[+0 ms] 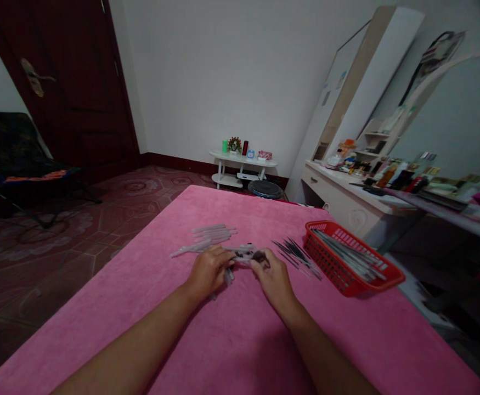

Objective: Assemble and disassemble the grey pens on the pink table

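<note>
Near the middle of the pink cloth, my left hand point(210, 270) is closed with its fingertips on a slim translucent plastic tube point(243, 258). My right hand point(273, 277) pinches the other end of this tube, beside something small and dark that I cannot make out. More translucent tubes point(213, 235) lie in a loose pile beyond my left hand. Another short piece point(229, 276) shows below its fingers. To the right of my right hand lies a fanned bunch of thin, dark, pointed sticks point(295, 253).
A red plastic basket point(346, 289) holding several long thin grey sticks point(350, 255) stands on the pink cloth point(141, 307) at the right. Beyond it is a white dressing table point(338, 192) crowded with bottles. A low white stand point(243, 160) is by the back wall, a folding chair point(21, 164) at the left.
</note>
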Motion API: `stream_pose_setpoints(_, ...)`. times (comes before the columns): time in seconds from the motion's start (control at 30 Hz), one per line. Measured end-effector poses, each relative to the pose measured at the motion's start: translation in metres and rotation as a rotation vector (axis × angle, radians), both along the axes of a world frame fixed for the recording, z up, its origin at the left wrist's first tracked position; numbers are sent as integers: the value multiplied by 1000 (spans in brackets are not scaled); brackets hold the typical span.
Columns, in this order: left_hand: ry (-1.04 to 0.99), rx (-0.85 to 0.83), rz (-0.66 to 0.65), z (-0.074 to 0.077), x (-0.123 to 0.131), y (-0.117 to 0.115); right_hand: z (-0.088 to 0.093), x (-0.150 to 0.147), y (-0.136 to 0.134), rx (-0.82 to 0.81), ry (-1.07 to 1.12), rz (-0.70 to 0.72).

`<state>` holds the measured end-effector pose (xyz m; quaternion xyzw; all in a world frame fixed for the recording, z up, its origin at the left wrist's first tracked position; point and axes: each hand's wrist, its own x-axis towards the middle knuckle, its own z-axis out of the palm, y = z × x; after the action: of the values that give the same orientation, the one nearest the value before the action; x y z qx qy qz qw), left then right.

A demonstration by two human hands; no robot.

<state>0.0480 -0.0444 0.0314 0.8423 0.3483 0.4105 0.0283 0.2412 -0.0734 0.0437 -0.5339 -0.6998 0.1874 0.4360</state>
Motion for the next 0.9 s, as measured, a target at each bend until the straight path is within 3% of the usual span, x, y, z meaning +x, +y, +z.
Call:
stream_pose_setpoints(0.2,10,-11,-22,0,0,0,0,2,-1,-41,-96,15)
stream_pose_setpoints(0.33,-3,-28,-30,1,-1,-1,1,3,0,13,-85,9)
stream_pose_setpoints(0.9,-19,-32,-45,-4,-2,1,0,3,0,-45,-103,29)
